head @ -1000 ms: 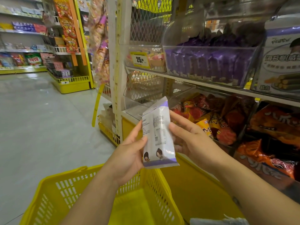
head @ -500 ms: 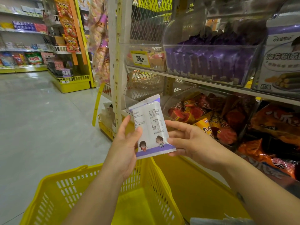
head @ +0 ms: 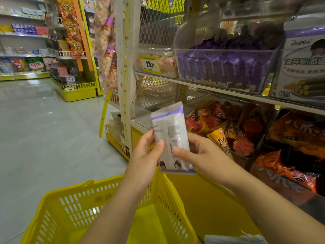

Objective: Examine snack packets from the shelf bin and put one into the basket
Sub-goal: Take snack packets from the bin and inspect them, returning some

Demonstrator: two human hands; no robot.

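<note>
A yellow price tag (head: 149, 64) reading 25 hangs at twelve o'clock. At three o'clock, orange and red snack bags (head: 226, 131) crowd the lower shelf. A white box (head: 302, 62) picturing rolled sticks stands at two o'clock. Strips of orange packets (head: 71, 29) hang at eleven o'clock, above a yellow floor rack (head: 79, 91) at ten. Grey floor (head: 44, 129) spreads at nine o'clock.

1. The snack packet (head: 171, 131), white with purple bands at both ends and two cartoon figures near its bottom, is standing upright. The left hand (head: 146, 155) and right hand (head: 198, 154) are pinching it above the basket's far rim.
2. The basket (head: 73, 208), yellow slotted plastic, is sitting open below.
3. The shelf bin (head: 271, 67), clear-walled, is holding upright purple packets (head: 216, 67) on the upper shelf.
</note>
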